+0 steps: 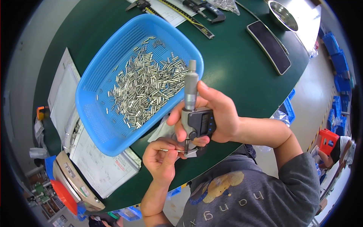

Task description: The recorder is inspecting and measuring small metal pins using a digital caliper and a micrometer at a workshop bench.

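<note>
My right hand (pixel 224 113) is wrapped round a digital micrometer (pixel 191 87), its grey thimble pointing away from me and its small display facing up. My left hand (pixel 160 160) pinches a thin metal pin (pixel 168 150) between thumb and fingers. The pin's far end lies at the micrometer's measuring gap; whether the faces touch it I cannot tell. Just beyond both hands stands a blue plastic basket (pixel 86 109), with a heap of short shiny metal pins (pixel 145 85) spread over its perforated bottom.
On the green table (pixel 238 49) lie a dark-screened phone (pixel 269 46), a steel bowl (pixel 283 16), a caliper (pixel 141 5), a black-and-yellow ruler (pixel 189 19) and another micrometer (pixel 210 11). Papers (pixel 104 168) and a beige scale (pixel 75 178) are at the left. A red stool (pixel 326 140) stands right, near another person.
</note>
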Motion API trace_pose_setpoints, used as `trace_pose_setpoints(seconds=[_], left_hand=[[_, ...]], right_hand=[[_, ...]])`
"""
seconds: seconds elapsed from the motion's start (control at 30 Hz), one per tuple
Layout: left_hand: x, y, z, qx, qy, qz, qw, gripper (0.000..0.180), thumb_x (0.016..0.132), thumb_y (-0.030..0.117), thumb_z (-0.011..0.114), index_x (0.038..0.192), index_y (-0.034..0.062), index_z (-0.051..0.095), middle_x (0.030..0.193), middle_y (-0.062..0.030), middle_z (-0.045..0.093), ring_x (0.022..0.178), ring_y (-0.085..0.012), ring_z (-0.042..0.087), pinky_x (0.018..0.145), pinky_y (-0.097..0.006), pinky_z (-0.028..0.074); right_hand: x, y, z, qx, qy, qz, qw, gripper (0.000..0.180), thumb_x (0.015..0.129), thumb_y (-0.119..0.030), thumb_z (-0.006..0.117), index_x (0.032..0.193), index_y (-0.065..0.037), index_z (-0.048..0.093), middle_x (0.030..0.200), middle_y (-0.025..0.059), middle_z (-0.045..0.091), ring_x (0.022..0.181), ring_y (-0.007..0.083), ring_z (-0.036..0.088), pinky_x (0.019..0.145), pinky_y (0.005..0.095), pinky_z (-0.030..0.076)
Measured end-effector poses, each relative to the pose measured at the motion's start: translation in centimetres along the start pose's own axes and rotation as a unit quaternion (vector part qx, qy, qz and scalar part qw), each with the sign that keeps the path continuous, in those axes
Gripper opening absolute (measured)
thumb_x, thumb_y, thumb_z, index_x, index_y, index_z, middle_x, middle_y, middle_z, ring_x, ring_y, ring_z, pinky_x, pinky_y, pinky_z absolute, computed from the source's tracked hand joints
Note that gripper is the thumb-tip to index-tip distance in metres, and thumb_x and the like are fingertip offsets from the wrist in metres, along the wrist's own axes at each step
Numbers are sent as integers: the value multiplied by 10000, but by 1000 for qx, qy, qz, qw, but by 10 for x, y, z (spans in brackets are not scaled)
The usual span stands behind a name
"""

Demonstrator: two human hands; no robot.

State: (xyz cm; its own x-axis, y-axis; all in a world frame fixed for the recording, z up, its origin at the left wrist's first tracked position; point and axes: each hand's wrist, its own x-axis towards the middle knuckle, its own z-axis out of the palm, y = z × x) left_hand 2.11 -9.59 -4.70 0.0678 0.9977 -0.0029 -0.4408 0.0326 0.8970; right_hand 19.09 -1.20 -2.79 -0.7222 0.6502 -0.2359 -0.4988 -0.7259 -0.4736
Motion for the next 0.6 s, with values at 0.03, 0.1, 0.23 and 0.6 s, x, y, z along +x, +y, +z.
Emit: trace_pose_setpoints(seconds=[0.03,0.1,0.23,0.6], left_hand=[[0,0,0,-2,-7,0,1000,167,848,95,594,907,-17,484,853,-153,563,741,-179,582,570,-277,529],[-1,0,1,-2,24,2,1000,208,830,123,615,916,-13,483,859,-144,562,750,-172,573,615,-276,509],[0,1,1,-22,31,-32,999,238,803,127,623,934,-12,481,869,-138,562,785,-170,565,693,-279,479],[2,-1,-4,-77,34,-59,995,281,787,86,604,1007,5,451,894,-125,566,837,-170,555,767,-283,453]], right_hand=[[0,1,1,3,-6,3,1000,809,833,-656,227,1005,67,548,750,180,606,402,155,458,374,237,372],[1,2,1,7,-13,4,1000,791,827,-654,242,989,51,563,742,171,604,409,153,455,379,234,369],[-1,1,3,-9,-1,-12,1000,781,811,-645,253,1000,48,560,743,158,605,432,149,467,397,233,376],[-1,2,3,0,2,-31,1000,757,798,-630,279,994,45,558,749,146,597,445,150,485,412,237,398]])
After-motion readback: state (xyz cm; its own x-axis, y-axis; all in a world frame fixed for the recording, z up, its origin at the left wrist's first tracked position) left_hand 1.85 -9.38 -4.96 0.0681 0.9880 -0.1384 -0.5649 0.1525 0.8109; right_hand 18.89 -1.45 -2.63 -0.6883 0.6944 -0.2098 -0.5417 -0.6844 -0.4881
